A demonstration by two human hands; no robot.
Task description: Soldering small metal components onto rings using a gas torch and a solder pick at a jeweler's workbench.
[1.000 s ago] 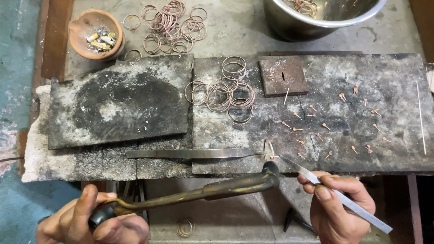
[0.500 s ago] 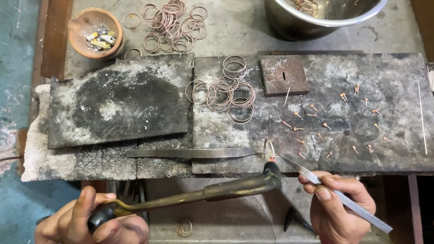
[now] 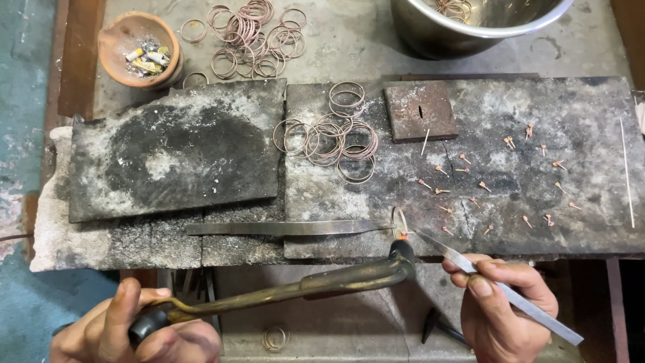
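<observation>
My left hand [image 3: 134,329] gripped the torch [image 3: 302,289] and my right hand [image 3: 504,309] pinched the tweezers [image 3: 497,289] at the ring [image 3: 400,220] on the slab's [image 3: 470,222] front edge, where lingering flame could have melted it.

Metalworking workshop, likely a jeweller's soldering bench. Evidence: scorched, soot-blackened slabs [image 3: 175,151] at centre; loose copper wire rings [image 3: 329,138] at 12 o'clock; small copper pins [image 3: 484,186] at 3 o'clock; a brass torch [image 3: 302,289] at 6 o'clock; a steel bowl [image 3: 470,23] at 1 o'clock; a clay pot [image 3: 138,47] at 11 o'clock.
</observation>
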